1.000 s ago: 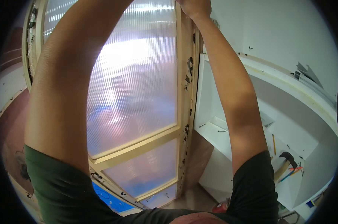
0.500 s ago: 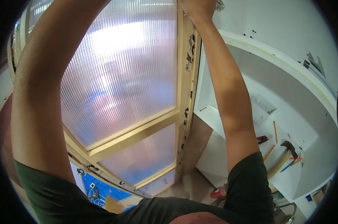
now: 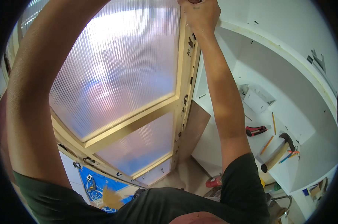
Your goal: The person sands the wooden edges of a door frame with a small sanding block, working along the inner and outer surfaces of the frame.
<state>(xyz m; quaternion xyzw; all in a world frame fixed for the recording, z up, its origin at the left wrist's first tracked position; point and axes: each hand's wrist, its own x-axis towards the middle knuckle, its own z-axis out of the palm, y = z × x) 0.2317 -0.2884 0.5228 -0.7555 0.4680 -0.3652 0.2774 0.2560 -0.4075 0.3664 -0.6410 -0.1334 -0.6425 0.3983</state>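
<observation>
Your right grip (image 3: 202, 13) is raised at the upper edge of the view, fingers curled, just at the right-hand rail of a pale yellow wooden frame (image 3: 133, 124); the fingertips are cut off, so whether they pinch anything cannot be told. Your left grip is beyond the view's upper edge, its state unseen, with the bare forearm crossing the frame's left side.

The frame stands before you, left of a white, open-fronted shelf (image 3: 305, 188), and carries a clear, ribbed, translucent sheet (image 3: 120, 71) above its slanting crossbar, with bright light showing through. Dark, ragged patches mark the right-hand rail.

Beyond your right forearm, a small white rectangular box (image 3: 256, 100) sits toward the shelf's back edge. A red-and-black utility knife (image 3: 255, 130) lies near the middle, beside a slim yellow pencil (image 3: 274, 123) and a short orange stick (image 3: 267, 145). A wooden-handled hammer with a dark metal head (image 3: 287, 141) lies toward the shelf's right end, its handle reaching the front edge, with a slender blue stick (image 3: 286, 158) just beside it. A dark screw (image 3: 202, 96) rests by the front left corner.

Below, a red cylinder (image 3: 214, 182) shows near your right sleeve.
</observation>
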